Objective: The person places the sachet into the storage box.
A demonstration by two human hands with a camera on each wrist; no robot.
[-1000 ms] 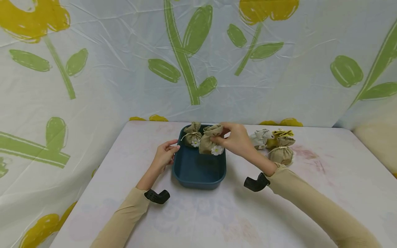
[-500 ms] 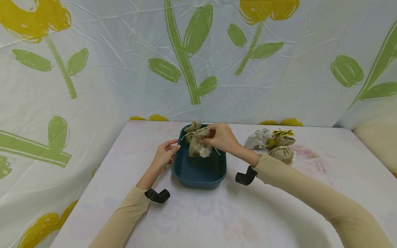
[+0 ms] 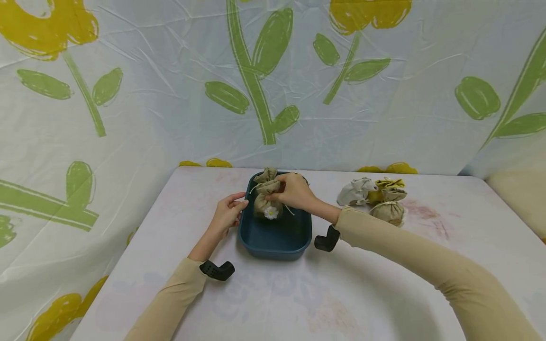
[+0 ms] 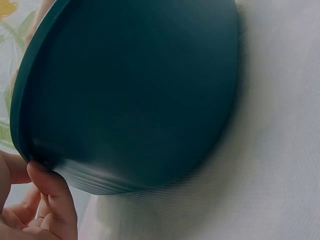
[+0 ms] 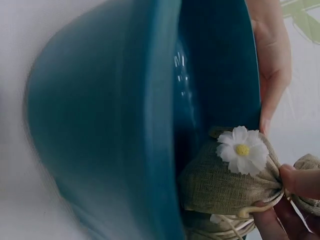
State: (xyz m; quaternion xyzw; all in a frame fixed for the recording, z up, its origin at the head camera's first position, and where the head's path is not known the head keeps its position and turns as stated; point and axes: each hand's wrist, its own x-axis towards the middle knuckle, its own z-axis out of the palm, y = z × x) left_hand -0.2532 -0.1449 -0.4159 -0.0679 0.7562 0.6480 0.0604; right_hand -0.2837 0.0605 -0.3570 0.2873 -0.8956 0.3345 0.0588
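Observation:
A dark blue rectangular tub [image 3: 277, 239] stands on the table. My left hand [image 3: 224, 215] pinches its left rim; the left wrist view shows the thumb [image 4: 52, 187] against the tub wall [image 4: 130, 100]. Inside the tub, toward the back left, my right hand [image 3: 296, 191] holds a beige drawstring pouch [image 3: 261, 207] by its gathered neck. A white daisy [image 5: 242, 150] decorates that pouch, seen large in the right wrist view. Just behind it, partly hidden, is another beige pouch [image 3: 265, 175] at the tub's back left corner.
Right of the tub sits a cluster of pouches: a white one [image 3: 355, 191], a yellow one [image 3: 389, 183] and a beige one [image 3: 389, 213]. A white cloth [image 3: 256, 303] with faint prints covers the table. Behind hangs a flower-patterned curtain [image 3: 170, 94].
My right hand has carried the daisy pouch leftward and slightly down into the tub, in front of the other beige pouch. The white pouch is uncovered. My left hand has stayed put.

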